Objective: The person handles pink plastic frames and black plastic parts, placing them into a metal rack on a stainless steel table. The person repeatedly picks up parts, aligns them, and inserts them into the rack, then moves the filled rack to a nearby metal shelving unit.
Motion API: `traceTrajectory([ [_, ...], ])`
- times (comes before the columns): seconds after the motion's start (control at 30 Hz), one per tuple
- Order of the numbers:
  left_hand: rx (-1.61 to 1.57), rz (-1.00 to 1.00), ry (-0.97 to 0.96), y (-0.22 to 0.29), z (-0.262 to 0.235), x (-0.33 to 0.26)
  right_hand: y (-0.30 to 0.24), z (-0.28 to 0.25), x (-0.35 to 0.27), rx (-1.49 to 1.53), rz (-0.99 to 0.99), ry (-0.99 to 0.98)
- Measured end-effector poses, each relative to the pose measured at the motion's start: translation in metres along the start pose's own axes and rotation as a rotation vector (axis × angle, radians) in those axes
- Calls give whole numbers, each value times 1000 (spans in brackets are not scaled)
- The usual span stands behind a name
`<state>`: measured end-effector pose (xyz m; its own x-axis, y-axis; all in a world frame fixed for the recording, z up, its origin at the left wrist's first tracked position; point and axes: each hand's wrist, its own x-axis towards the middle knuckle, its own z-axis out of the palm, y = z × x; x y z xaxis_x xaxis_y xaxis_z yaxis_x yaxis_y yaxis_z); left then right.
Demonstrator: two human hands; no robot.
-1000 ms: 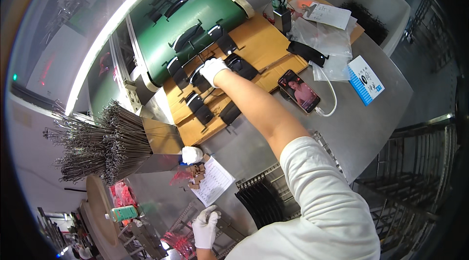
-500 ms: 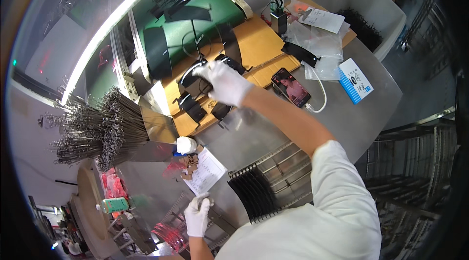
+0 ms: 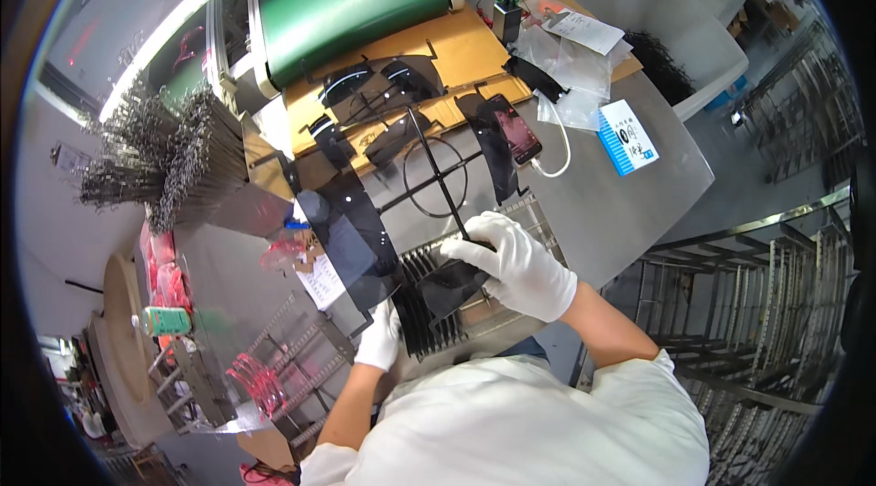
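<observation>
My right hand (image 3: pixel 520 271), in a white glove, grips a black hanging rack (image 3: pixel 436 174) by its central rod. A cross of bars and a thin ring make up the rack. Dark, glossy curved panels hang round it, among them a long left panel (image 3: pixel 351 212), a right panel (image 3: pixel 497 153) and a near panel (image 3: pixel 449 285). My gloved left hand (image 3: pixel 379 342) is by the lower end of the left panel. Its fingertips are hidden there, so I cannot tell its hold. Below the rack, a row of dark curved panels (image 3: pixel 424 326) stands in a metal slotted rack (image 3: pixel 538 221).
Cardboard (image 3: pixel 465 48) lies before a green conveyor belt (image 3: pixel 356 16) with dark panels on it. A phone (image 3: pixel 516 135), a blue-and-white box (image 3: pixel 628 139) and plastic bags (image 3: pixel 575 66) are at right. A bundle of hooked metal rods (image 3: pixel 182 157) stands left, near a green-labelled bottle (image 3: pixel 164 322).
My right hand has drawn the hanging rack with its panels from the conveyor's end toward me. My left hand has risen to the left panel's lower end. The view has shifted.
</observation>
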<state>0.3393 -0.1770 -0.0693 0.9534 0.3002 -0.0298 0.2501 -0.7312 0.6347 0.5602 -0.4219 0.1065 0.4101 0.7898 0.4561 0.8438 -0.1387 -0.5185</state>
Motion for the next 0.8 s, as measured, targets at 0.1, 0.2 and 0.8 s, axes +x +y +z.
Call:
traceTrajectory([
  [0.1, -48, -162, -86, 24, -14, 14, -14, -1, -1, 7, -3, -12],
  [0.2, -2, -222, -49, 23, -15, 21, -19, 7, -5, 28, -51, 27],
  [0.8, -1277, 651, 274, 153, -155, 80, -56, 12, 13, 144, 27, 241],
])
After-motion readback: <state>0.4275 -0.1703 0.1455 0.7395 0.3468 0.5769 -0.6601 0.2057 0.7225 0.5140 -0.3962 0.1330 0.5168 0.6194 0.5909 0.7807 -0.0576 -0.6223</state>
